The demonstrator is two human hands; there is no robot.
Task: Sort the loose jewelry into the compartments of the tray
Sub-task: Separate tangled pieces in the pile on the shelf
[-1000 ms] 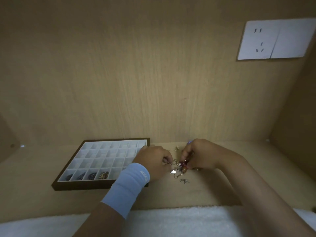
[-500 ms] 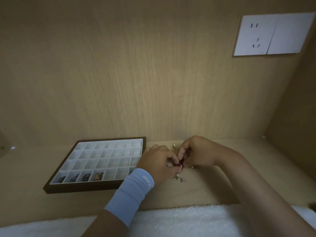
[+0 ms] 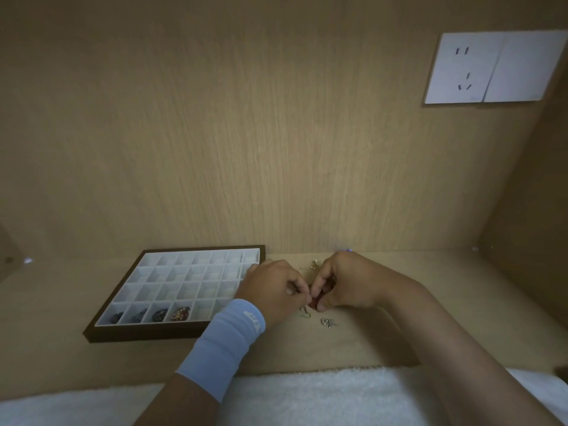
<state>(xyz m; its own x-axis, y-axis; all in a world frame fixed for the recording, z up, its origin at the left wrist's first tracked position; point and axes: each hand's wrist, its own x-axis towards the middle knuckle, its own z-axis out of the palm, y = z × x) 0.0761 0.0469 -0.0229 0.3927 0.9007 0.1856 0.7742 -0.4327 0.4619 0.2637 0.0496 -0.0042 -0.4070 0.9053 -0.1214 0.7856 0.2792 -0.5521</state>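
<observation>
Two hands at lower centre, left hand [image 3: 273,290] and right hand [image 3: 347,284] fingers pinching red piece [image 3: 314,303], tray [image 3: 172,331] lower left

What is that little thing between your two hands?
A small dark-red jewelry piece. The left hand and right hand both pinch it. The head view shows it, but it is too small to identify further.
</observation>
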